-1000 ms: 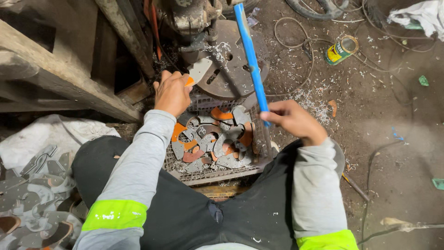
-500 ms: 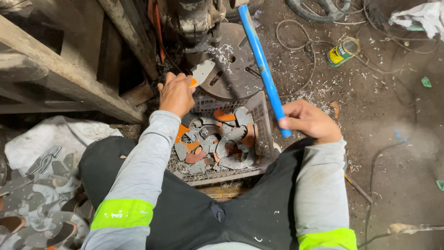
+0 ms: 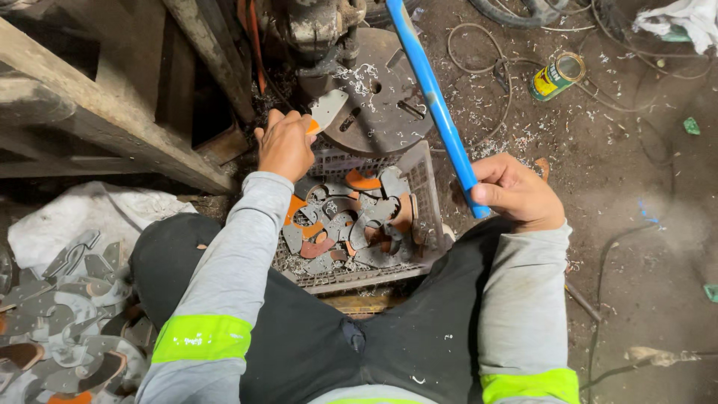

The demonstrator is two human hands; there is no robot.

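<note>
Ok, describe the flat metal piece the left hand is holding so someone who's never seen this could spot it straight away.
Start at the round grey machine table at top centre, strewn with metal shavings. At its left edge the left hand pinches a flat metal piece. Unlike the similar cut-outs heaped in the plastic crate below, it is the only one lifted up onto the table.

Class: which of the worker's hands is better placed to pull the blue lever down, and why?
Right. The right hand already grips the blue lever at its lower end, while the left hand holds a flat metal piece on the round plate.
</note>
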